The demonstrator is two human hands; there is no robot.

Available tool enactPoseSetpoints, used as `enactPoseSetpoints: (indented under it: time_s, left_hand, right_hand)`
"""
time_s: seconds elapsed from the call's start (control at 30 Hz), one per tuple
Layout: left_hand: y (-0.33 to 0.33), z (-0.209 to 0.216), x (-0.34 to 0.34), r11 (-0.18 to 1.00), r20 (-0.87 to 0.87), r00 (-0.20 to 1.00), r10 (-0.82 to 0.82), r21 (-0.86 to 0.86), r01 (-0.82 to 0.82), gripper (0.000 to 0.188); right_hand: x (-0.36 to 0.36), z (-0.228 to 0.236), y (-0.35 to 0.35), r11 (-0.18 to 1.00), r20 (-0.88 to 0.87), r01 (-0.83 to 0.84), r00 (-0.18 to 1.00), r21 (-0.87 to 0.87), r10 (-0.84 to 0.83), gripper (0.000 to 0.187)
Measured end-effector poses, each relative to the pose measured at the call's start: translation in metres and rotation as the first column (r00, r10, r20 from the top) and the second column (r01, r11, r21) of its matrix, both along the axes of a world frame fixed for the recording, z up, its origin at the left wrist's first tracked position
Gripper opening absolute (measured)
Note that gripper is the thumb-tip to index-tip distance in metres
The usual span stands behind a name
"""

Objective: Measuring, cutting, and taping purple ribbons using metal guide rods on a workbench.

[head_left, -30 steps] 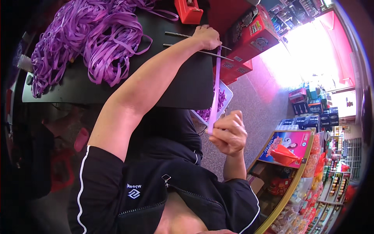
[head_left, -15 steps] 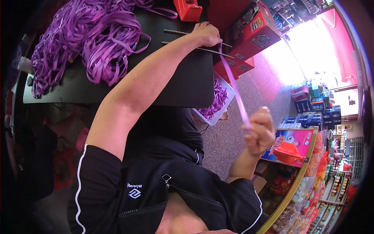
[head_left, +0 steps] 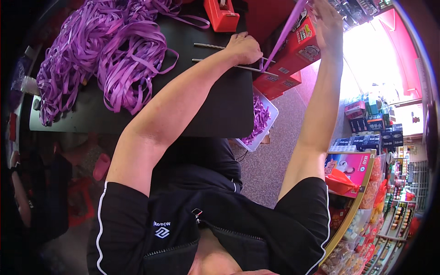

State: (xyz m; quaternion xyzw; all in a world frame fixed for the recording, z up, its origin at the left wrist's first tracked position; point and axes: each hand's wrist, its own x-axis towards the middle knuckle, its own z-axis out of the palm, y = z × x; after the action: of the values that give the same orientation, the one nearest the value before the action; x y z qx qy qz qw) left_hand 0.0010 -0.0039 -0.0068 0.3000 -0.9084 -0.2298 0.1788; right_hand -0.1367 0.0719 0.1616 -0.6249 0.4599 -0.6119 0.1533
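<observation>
My left hand (head_left: 245, 47) is closed over two thin metal rods (head_left: 255, 69) that stick out past the right edge of a black table (head_left: 192, 107). Its fingertips are partly hidden. A flat purple ribbon (head_left: 280, 42) is looped round the rods just right of that hand and runs taut up and to the right. My right hand (head_left: 326, 25), raised at the top right in front of a red box, is closed on the ribbon's upper stretch; the picture's top edge partly cuts off its fingers. A large tangled heap of purple ribbon (head_left: 130, 68) covers the table's left side.
A red tape dispenser (head_left: 223, 18) stands at the table's far edge. Beside the table are red boxes (head_left: 298, 48) and, lower down, a white bin (head_left: 272, 120) holding short purple ribbon pieces. On the right is a glass-topped counter (head_left: 350, 208) with packaged goods.
My right hand has swung from the lower right up to the far right, so the ribbon now runs upward from the rods instead of down. My left hand stays at the rods.
</observation>
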Motion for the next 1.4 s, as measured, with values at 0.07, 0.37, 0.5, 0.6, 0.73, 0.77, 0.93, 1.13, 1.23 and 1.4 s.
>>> enactPoseSetpoints:
  time_s: [0.07, 0.37, 0.5, 0.6, 0.73, 0.77, 0.93, 1.13, 1.23, 1.4]
  left_hand:
    - [0.002, 0.004, 0.002, 0.999, 0.016, 1.000, -0.026, 0.030, 0.026, 0.026]
    - [0.007, 0.011, 0.010, 0.996, 0.050, 0.995, -0.085, 0.038, 0.083, 0.032]
    - [0.009, 0.011, 0.015, 0.997, 0.024, 0.997, -0.067, 0.049, 0.066, 0.031]
    - [0.011, 0.009, 0.019, 0.999, -0.048, 0.999, -0.024, 0.038, 0.025, 0.028]
    - [0.018, 0.007, 0.012, 1.000, -0.109, 0.994, -0.002, -0.015, 0.000, 0.022]
    - [0.018, 0.006, 0.012, 0.998, -0.171, 0.985, 0.020, -0.050, -0.029, 0.020]
    - [0.017, 0.004, 0.009, 0.995, -0.281, 0.960, 0.006, -0.091, -0.033, 0.018]
    - [0.013, 0.002, 0.011, 0.996, -0.207, 0.978, 0.011, -0.087, -0.030, 0.021]
    - [0.009, 0.001, 0.011, 0.997, -0.155, 0.988, -0.016, -0.075, 0.004, 0.024]
    - [0.010, -0.004, 0.007, 0.993, -0.212, 0.977, -0.009, -0.115, -0.015, 0.021]
  right_hand:
    - [-0.017, -0.006, -0.026, 0.996, -0.062, 0.072, 0.996, 0.055, -0.068, 0.027]
    - [-0.098, -0.136, -0.127, 0.952, 0.085, -0.008, 0.996, 0.305, -0.019, 0.032]
    - [-0.095, -0.190, -0.135, 0.921, 0.014, 0.065, 0.997, 0.385, -0.076, 0.033]
    - [-0.083, -0.218, -0.124, 0.873, 0.061, 0.063, 0.993, 0.483, -0.105, 0.032]
    - [-0.107, -0.288, -0.107, 0.818, 0.126, -0.002, 0.988, 0.576, -0.087, 0.026]
    - [-0.106, -0.304, -0.097, 0.817, 0.134, -0.004, 0.987, 0.577, -0.090, 0.026]
    - [-0.074, -0.390, -0.002, 0.746, -0.125, 0.166, 0.986, 0.646, -0.110, 0.015]
    - [0.050, -0.342, 0.142, 0.898, -0.164, 0.265, 0.962, 0.352, -0.220, 0.016]
    - [0.076, -0.301, 0.183, 0.887, -0.143, 0.322, 0.946, 0.331, -0.291, 0.015]
    - [0.095, -0.230, 0.206, 0.874, -0.094, 0.391, 0.920, 0.289, -0.381, 0.016]
